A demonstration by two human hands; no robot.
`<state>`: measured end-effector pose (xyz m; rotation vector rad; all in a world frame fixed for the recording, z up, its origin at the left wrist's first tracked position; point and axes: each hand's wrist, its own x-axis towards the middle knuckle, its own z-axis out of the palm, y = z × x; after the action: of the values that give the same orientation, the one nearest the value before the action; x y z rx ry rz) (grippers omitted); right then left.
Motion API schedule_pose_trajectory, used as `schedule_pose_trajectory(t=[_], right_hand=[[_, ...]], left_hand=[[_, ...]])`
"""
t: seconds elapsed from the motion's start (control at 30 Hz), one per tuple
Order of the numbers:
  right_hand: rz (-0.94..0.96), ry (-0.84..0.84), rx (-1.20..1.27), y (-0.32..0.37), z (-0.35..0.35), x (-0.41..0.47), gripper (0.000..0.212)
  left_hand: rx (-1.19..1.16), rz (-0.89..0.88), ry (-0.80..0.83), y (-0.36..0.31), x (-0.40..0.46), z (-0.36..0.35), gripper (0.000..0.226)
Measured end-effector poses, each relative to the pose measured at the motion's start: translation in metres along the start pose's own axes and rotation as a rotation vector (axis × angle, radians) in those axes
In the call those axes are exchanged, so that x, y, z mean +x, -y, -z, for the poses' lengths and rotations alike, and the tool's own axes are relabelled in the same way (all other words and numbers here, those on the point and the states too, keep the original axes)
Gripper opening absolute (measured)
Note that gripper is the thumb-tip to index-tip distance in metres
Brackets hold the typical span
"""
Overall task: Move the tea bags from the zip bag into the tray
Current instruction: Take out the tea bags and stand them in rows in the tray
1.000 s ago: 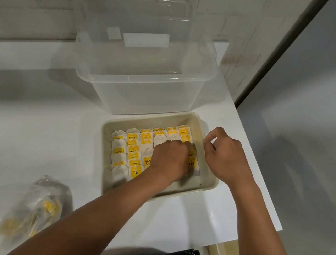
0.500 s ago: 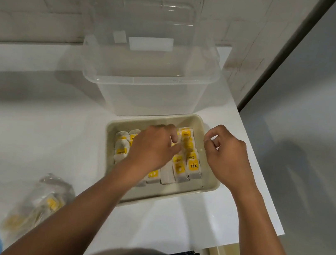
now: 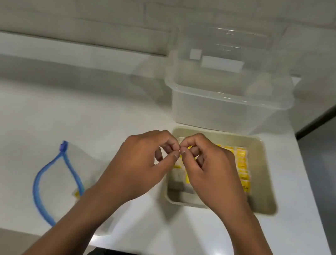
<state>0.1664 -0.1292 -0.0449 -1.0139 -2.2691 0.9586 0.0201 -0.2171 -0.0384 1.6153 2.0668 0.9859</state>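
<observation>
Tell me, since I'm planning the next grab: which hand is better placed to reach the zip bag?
Likely the left hand: the zip bag lies on its side of the counter, while the right hand hovers over the tray.

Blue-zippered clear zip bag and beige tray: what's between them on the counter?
In the head view, only the left hand and its forearm cross above that stretch; the white counter shows bare between the blue-zippered clear zip bag and the beige tray.

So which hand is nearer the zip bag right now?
Left. The left hand is just right of the zip bag, off the tray's left edge; the right hand is over the tray.
</observation>
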Motion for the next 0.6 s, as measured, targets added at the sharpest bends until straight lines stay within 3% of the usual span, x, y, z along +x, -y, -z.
schedule_pose_trajectory(t=[0.33,0.5,0.6], right_hand=[[-0.102,0.188,0.331,0.095,-0.089,-0.030,0.012],[-0.209,0.267,0.493,0.122,-0.120,-0.043,0.014],[-0.218,0.292,0.456,0.129,-0.137,-0.047,0.018]], left_hand=[[0.106,0.124,-0.197,0.053,-0.090,0.090,0.014],[0.179,0.206,-0.228,0.097,-0.125,0.108,0.016],[0.240,0.279,-0.205,0.121,-0.139,0.106,0.022]])
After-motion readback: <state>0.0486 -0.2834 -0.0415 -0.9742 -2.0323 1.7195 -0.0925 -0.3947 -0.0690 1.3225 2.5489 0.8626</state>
